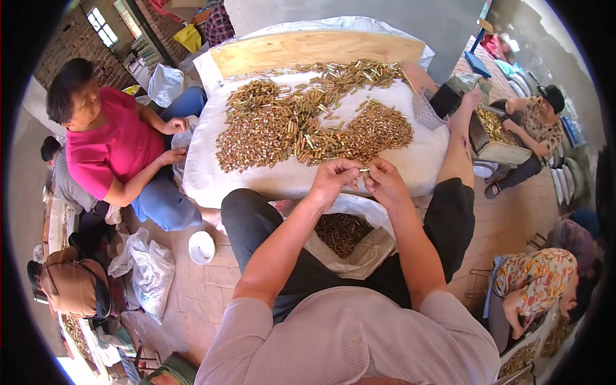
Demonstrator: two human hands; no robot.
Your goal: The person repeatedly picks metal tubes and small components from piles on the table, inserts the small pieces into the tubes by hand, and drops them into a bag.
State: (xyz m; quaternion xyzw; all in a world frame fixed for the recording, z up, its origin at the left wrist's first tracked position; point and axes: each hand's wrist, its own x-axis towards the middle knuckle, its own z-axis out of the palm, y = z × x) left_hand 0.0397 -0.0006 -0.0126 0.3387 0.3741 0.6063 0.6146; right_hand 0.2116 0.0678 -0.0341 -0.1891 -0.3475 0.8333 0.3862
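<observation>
My left hand (337, 178) and my right hand (386, 182) meet at the near edge of the white-covered table. Between their fingertips is a small shiny brass-coloured metal piece (364, 170), short and tube-like, pinched from both sides. Just beyond my hands lie heaps of small brass-coloured pieces (378, 131), copper-toned at left and right. Longer gold pieces (314, 144) run between those heaps and behind them. Below my forearms, between my knees, an open white sack (375, 247) holds many darker brown pieces (343, 234).
A wooden board (314, 51) edges the table's far side. At left sits a person in a pink shirt (115, 141), holding a plastic bag. A white bucket (201, 248) and filled white sack (153, 273) stand on the floor. Other people work at right, near a box of brass pieces (493, 125).
</observation>
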